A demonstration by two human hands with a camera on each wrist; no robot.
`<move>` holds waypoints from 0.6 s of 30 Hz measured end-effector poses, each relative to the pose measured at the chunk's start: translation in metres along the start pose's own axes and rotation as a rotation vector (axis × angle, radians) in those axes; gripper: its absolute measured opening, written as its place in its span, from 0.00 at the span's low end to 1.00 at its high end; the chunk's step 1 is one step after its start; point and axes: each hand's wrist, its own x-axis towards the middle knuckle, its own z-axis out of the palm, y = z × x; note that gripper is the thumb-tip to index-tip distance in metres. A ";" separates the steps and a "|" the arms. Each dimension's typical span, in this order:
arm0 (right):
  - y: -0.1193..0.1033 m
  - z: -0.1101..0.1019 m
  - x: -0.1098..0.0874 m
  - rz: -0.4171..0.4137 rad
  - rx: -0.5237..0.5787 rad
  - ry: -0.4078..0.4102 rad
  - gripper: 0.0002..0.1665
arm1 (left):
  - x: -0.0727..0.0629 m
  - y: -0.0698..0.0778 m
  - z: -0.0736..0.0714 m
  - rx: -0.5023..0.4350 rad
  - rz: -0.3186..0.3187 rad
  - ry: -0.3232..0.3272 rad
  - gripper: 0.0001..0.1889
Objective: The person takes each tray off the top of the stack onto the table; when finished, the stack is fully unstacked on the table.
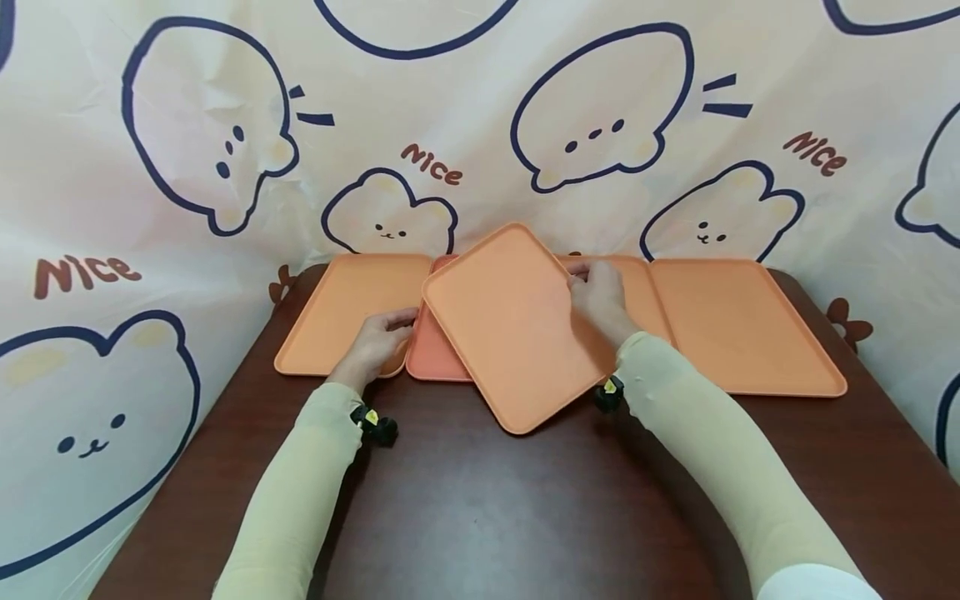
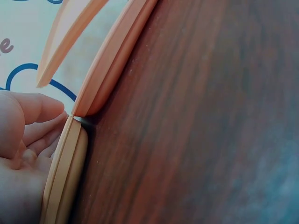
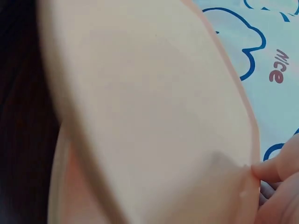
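A pale orange tray (image 1: pixel 517 333) is turned cornerwise above the middle of the row of trays. My right hand (image 1: pixel 598 298) pinches its edge at the right; in the right wrist view the thumb (image 3: pixel 268 169) lies on the rim. My left hand (image 1: pixel 378 340) is over the right side of the left orange tray (image 1: pixel 341 312), beside a coral tray (image 1: pixel 433 360). In the left wrist view its fingers (image 2: pixel 44 106) are bent loosely near where the two rims meet, with nothing between them. The raised tray hides much of the coral tray.
Another orange tray (image 1: pixel 637 287) lies behind my right hand, partly hidden, next to the far right orange tray (image 1: pixel 750 329). All lie along the back of the dark wooden table (image 1: pixel 480 517), against a patterned cloth (image 1: pixel 480 100).
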 end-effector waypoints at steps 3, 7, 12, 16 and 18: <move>-0.001 -0.006 -0.001 -0.004 -0.020 -0.017 0.18 | 0.000 0.000 -0.002 0.005 -0.012 0.001 0.27; 0.000 -0.013 0.000 -0.012 -0.032 -0.040 0.19 | 0.000 0.001 -0.004 0.008 -0.016 -0.008 0.27; 0.002 -0.020 0.001 -0.070 -0.053 -0.061 0.19 | -0.003 0.001 -0.003 0.025 -0.016 0.000 0.27; 0.006 -0.023 -0.002 -0.127 -0.081 -0.099 0.16 | -0.004 0.002 -0.001 0.025 -0.007 0.006 0.27; 0.009 -0.025 -0.004 -0.151 -0.085 -0.129 0.14 | -0.004 0.002 -0.001 0.018 -0.002 0.004 0.27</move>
